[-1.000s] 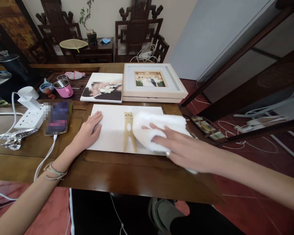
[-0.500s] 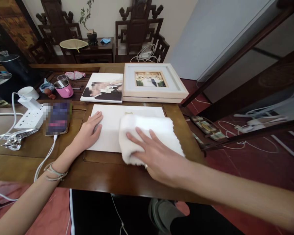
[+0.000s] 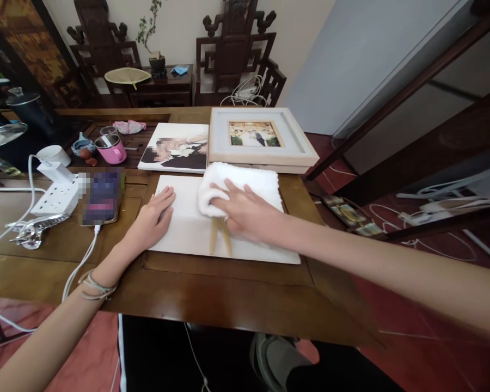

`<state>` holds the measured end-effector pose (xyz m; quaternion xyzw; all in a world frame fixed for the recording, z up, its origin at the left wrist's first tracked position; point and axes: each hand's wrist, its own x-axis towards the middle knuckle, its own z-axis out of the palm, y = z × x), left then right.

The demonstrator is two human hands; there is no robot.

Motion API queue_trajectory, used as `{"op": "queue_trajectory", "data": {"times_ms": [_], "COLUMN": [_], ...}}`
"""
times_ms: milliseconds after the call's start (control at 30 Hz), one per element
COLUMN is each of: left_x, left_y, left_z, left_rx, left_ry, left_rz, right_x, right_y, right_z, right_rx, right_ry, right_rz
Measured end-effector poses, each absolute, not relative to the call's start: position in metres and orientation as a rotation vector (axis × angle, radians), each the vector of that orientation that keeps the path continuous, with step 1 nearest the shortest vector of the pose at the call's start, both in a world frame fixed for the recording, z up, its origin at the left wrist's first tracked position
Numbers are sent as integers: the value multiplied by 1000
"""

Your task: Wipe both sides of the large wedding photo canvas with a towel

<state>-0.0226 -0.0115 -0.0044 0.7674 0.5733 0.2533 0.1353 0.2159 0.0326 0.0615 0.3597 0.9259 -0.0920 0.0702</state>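
A flat white panel (image 3: 183, 234) lies on the wooden table near its front edge, with tan strips in a V shape (image 3: 219, 239) showing on its face. My left hand (image 3: 154, 218) rests flat on the panel's left edge, fingers stretched out and holding nothing. Under my right hand (image 3: 247, 212) is a fluffy white cloth (image 3: 245, 177), bunched at its left side where some fingertips tuck into the fold. The cloth covers the far middle and right of the panel and hides what lies beneath.
Behind the panel lie a photo print panel (image 3: 175, 158) and a pale framed photo (image 3: 265, 155). To the left are a charging phone (image 3: 102, 196), a power strip (image 3: 59, 196), a clear hair clip (image 3: 36, 228), a pink mug (image 3: 112, 149) and several cables.
My right hand has slid the cloth away from me, toward the panel's far edge, uncovering the tan strips and the near right corner. My left hand stays on the panel's left edge.
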Motion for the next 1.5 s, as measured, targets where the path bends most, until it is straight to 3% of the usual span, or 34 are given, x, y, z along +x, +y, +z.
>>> {"op": "queue_trajectory", "data": {"times_ms": [233, 433, 567, 800, 967, 1267, 1500], "left_x": [-24, -23, -23, -25, -24, -24, -25], "left_y": [-11, -11, -11, -10, -10, -12, -11], "left_z": [-4, -4, -5, -6, -6, -5, -8], "left_rx": [2229, 2235, 2233, 2224, 2221, 2217, 2213], "left_ry": [1654, 1666, 1676, 1645, 1645, 1634, 1656], "left_rz": [723, 716, 711, 738, 734, 739, 736], "right_x": [203, 218, 213, 180, 174, 204, 190], "right_y": [12, -60, -54, 23, 20, -77, -22], "right_z": [58, 76, 87, 58, 42, 61, 60], "right_rx": [944, 599, 577, 730, 753, 418, 677], "right_ry": [2673, 2698, 2729, 2849, 2952, 3013, 2833], "right_rz": [-201, -395, -423, -100, 33, -367, -286]}}
